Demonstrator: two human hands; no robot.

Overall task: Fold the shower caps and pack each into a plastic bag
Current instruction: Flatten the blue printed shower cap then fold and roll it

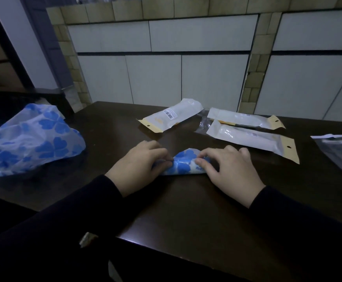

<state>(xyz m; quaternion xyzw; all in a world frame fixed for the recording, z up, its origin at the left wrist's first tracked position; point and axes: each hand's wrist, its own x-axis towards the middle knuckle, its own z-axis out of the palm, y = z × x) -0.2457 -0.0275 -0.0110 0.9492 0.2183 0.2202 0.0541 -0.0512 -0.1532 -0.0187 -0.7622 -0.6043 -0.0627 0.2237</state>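
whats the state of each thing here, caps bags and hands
folded shower cap: rolled small, held on table
left hand: pinching the cap
right hand: pinching the cap
loose shower caps: unfolded, heaped
three packed bags: filled, lying flat
empty bag: flat, unfilled

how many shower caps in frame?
2. One folded shower cap lies at table centre, pinched between the left hand and right hand. One loose shower cap is heaped at the table's left edge. The white packets may hide more.
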